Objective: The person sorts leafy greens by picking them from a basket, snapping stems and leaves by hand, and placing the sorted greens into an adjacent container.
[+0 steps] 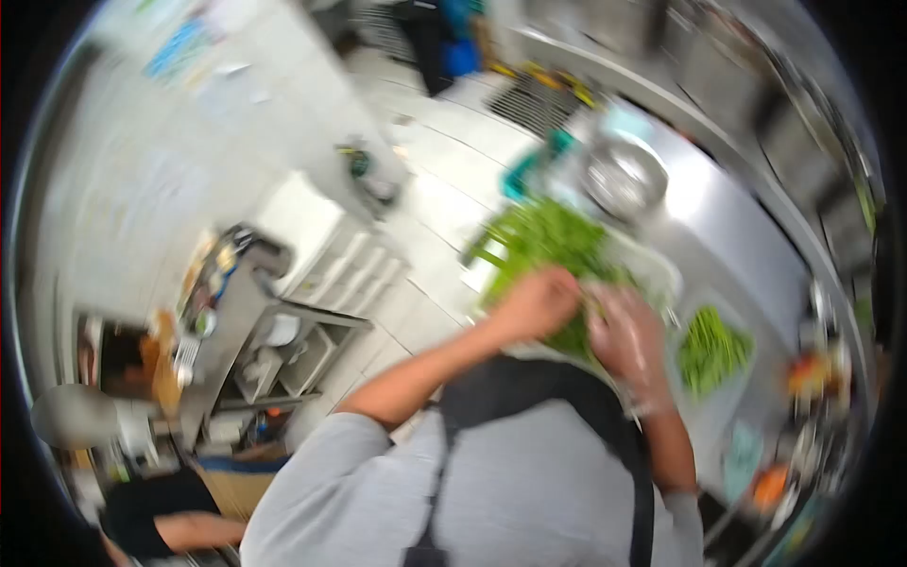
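Observation:
A heap of leafy greens (548, 236) fills a pale plastic basket (652, 260) in front of me. My left hand (540, 302) is over the near side of the heap, its fingers curled closed; what they pinch is hidden. Close beside it, my right hand (625, 335), in a clear plastic glove, has its fingers bent together near some greenish stems. Blur hides what exactly is between the two hands. A separate bunch of greens (715, 350) lies on the steel counter to the right of the basket.
A shiny metal bowl (624, 178) stands beyond the basket on the steel counter (723, 222). Orange and red items (817, 373) crowd the right side. On the left are a white drawer unit (331, 260) and steel shelving (283, 354). Another person (179, 501) is at lower left.

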